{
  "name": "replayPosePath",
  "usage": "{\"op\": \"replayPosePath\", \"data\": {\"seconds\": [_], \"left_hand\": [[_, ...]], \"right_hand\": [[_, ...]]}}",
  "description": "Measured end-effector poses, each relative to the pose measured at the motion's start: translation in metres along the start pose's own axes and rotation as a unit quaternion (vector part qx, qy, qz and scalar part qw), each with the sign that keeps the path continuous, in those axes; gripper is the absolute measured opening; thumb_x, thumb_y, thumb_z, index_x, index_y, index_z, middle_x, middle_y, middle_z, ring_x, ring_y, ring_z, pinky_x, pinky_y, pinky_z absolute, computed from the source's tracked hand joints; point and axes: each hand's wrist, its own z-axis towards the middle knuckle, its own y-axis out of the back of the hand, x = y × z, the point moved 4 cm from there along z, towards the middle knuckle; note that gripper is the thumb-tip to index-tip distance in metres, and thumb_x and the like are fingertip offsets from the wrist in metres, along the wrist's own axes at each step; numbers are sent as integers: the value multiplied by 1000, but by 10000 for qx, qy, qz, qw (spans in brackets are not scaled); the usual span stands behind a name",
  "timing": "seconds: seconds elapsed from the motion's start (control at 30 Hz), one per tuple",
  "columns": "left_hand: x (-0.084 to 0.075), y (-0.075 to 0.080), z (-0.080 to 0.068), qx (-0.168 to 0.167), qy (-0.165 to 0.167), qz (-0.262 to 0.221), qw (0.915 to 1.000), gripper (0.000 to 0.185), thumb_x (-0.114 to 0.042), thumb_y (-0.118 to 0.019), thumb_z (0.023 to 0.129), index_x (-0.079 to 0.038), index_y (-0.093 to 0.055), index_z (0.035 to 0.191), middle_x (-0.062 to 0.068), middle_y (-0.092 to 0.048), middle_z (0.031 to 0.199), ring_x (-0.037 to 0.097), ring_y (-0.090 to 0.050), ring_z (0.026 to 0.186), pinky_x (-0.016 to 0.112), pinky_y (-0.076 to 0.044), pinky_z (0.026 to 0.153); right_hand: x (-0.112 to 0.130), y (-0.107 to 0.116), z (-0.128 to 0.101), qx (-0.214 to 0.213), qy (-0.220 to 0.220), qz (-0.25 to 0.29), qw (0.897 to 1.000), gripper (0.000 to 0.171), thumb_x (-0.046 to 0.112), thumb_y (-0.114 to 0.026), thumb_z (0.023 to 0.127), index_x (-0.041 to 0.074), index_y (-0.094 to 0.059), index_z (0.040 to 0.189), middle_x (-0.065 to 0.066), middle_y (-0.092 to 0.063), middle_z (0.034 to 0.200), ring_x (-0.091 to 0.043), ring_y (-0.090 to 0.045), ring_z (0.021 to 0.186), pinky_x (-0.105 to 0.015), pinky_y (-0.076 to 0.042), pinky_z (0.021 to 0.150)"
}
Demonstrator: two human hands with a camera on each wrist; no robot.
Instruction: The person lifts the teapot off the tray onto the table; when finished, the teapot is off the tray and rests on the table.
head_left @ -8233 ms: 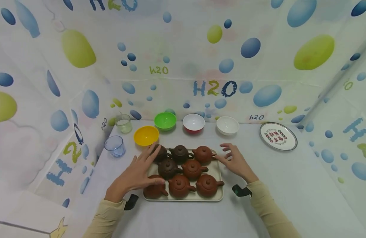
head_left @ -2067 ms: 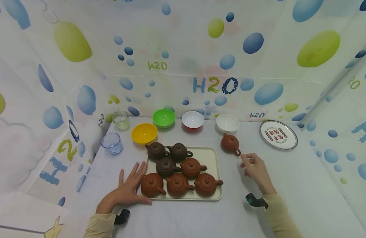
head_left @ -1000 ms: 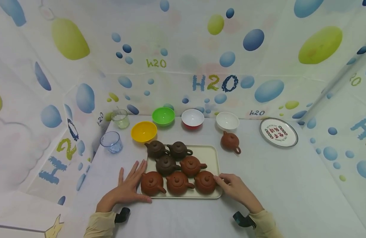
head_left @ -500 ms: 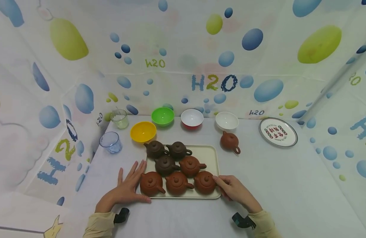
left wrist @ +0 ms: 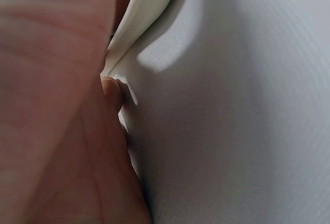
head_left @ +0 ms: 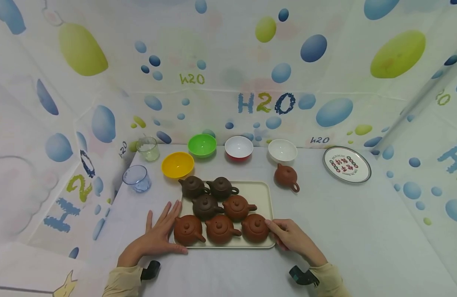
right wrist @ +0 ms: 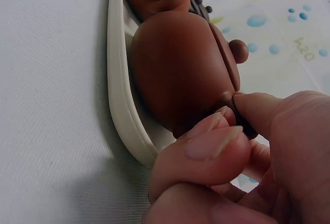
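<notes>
**Pinching the corner teapot (head_left: 255, 228) by its handle (right wrist: 244, 123)**

At the lower middle of the head view, just right of centre, the corner teapot sits upright in the lower right corner of the cream tray (head_left: 260, 193). The right hand (head_left: 293, 238) holds its handle between thumb and fingers; the right wrist view shows the thumb on one side and fingertips on the other. The pot's body appears to rest inside the tray's rim, with no gap visible beneath it.

The left hand (head_left: 158, 237) is spread flat along the tray's left edge, thumb near the lower left corner. It seems to steady the tray, though how hard it presses cannot be told.

The step in hand looks like securing a grasp, with the pot not yet lifted. A lone teapot (head_left: 286, 176) stands on the tablecloth (head_left: 336, 231), right of the tray and just below the white bowl (head_left: 282, 151), so moving the corner teapot out to that side seems plausible. Such a move calls for a firm pinch, a level lift over the rim and care with the lid (right wrist: 225, 53). The middle teapot (head_left: 219, 228) reaches its handle close to the corner teapot, so a sideways drag could knock it; whether the two touch cannot be told.
</notes>
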Motion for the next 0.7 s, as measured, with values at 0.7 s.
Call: {"op": "replayPosePath", "data": {"seconds": [0.7], "left_hand": [[2, 0, -1, -68, -222, -107, 9997, 142, -68, -90, 71, -26, -4, 174, 6, 2, 184, 23, 15, 170, 71, 33, 118]], "right_hand": [[-3, -1, 1, -123, -55, 95, 9999, 53, 35, -52, 114, -5, -54, 80, 2, -50, 61, -5, -45, 45, -19, -36, 45]]}}
